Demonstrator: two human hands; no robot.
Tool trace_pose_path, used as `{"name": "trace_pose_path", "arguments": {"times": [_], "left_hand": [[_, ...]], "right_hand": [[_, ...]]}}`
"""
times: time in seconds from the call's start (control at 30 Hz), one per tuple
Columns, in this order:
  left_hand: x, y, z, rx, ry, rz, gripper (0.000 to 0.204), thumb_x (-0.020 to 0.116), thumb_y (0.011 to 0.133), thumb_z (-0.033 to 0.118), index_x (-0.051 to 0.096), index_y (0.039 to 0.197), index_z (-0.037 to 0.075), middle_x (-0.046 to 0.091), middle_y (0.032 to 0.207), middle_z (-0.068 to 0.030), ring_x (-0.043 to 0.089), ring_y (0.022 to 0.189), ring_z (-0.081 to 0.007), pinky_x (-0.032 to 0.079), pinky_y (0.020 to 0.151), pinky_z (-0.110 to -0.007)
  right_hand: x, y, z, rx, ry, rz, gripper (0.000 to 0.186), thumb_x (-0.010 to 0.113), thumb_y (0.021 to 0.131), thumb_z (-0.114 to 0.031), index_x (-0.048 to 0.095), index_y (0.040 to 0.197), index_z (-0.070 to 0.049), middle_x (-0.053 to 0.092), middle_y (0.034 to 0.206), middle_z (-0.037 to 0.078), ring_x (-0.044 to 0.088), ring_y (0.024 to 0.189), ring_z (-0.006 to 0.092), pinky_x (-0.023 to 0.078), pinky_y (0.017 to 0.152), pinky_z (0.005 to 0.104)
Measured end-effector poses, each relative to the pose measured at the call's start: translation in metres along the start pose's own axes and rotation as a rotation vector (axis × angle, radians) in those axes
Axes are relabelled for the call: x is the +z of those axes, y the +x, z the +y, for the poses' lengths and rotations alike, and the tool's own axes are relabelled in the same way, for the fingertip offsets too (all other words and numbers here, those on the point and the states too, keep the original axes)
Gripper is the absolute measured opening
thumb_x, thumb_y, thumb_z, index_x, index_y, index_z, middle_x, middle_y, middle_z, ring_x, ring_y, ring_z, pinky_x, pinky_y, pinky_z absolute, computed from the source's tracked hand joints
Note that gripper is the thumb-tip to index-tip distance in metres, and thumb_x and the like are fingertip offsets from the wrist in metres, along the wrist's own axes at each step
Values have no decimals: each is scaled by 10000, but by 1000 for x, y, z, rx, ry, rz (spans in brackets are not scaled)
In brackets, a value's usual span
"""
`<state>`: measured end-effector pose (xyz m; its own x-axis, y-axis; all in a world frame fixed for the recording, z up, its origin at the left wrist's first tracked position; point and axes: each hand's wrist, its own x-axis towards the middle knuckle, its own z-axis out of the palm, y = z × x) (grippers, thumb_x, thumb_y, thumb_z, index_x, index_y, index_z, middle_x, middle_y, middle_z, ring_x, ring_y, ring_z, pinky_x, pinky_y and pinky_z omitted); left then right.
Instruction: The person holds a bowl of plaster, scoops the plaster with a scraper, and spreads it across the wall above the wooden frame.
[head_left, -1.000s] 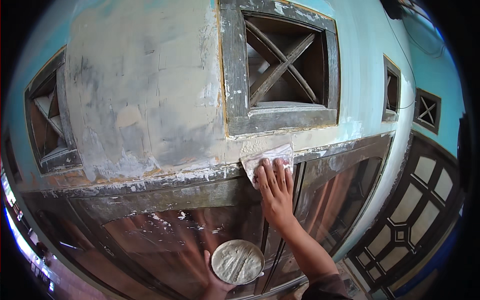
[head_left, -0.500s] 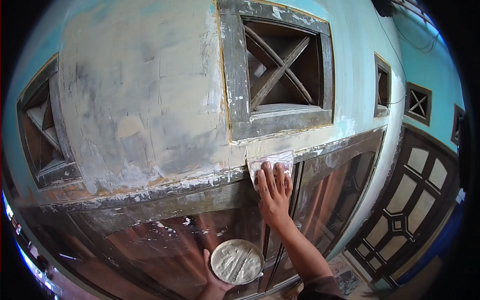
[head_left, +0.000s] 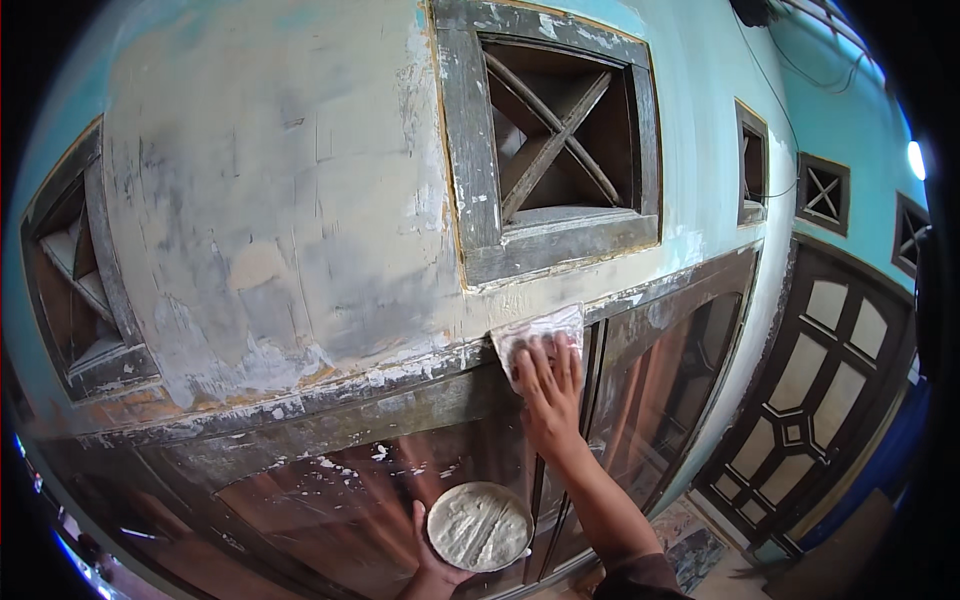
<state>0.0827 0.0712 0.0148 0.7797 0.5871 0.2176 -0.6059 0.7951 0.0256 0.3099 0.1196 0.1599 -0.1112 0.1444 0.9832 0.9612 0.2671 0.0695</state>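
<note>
My right hand (head_left: 552, 405) is raised against the wall, fingers pressed on a flat, putty-smeared spreader (head_left: 540, 324). The spreader's upper edge lies against the pale strip of wall (head_left: 512, 298) just below the vent opening, and its lower part overlaps the dark wooden window frame. Whether the thumb is behind it is hidden. Lower down, my left hand (head_left: 430, 560) holds a round, shallow bowl (head_left: 431, 527) from its left side and underneath. Grey-white putty (head_left: 478, 528) with long ridges fills the bowl.
A square wooden vent with crossed bars (head_left: 560, 130) sits above my right hand. Patched, skim-coated wall (head_left: 270, 180) spreads to its left, with another vent (head_left: 85, 260) beyond. Below are glass window panes (head_left: 350, 520) spotted white. A panelled door (head_left: 800, 400) stands at right.
The view has shifted slightly. My right hand and the spreader have moved a little down the wall, the spreader's face tilting. The bowl stays in my left hand.
</note>
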Motion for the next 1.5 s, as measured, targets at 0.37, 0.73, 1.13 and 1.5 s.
{"name": "trace_pose_path", "arguments": {"times": [0.37, 0.73, 1.13, 1.5], "left_hand": [[-13, 16, 1, -52, -64, -9, 965, 339, 875, 808, 398, 1492, 68, 396, 1525, -209, 375, 1388, -461, 290, 1112, -681], [-19, 33, -6, -52, -74, -7, 955, 366, 871, 800, 411, 1483, 68, 421, 1504, -218, 394, 1368, -476, 300, 1094, -697], [-34, 38, -8, -45, 8, 82, 952, 369, 859, 810, 420, 1484, 94, 418, 1510, -208, 396, 1367, -475, 314, 1057, -733], [-21, 39, -28, 12, 50, 95, 926, 363, 875, 796, 469, 1450, 78, 471, 1470, -208, 439, 1338, -464, 324, 1084, -690]], "right_hand": [[-2, 9, 2, -1, -52, -82, 543, 519, 856, -3, 514, 1399, -27, 480, 1490, 141, 351, 1437, 399, 191, 1171, 543], [3, 23, 2, -19, -23, -92, 728, 545, 725, 41, 434, 1444, 8, 393, 1539, 187, 238, 1466, 468, 142, 1169, 602], [-3, 38, 2, 39, -3, -74, 551, 495, 901, -66, 478, 1450, -92, 426, 1537, 88, 287, 1454, 432, 165, 1167, 582], [-27, 36, 27, 119, 32, 28, 572, 542, 862, -11, 491, 1431, -45, 434, 1522, 149, 252, 1442, 515, 158, 1152, 612]]}}
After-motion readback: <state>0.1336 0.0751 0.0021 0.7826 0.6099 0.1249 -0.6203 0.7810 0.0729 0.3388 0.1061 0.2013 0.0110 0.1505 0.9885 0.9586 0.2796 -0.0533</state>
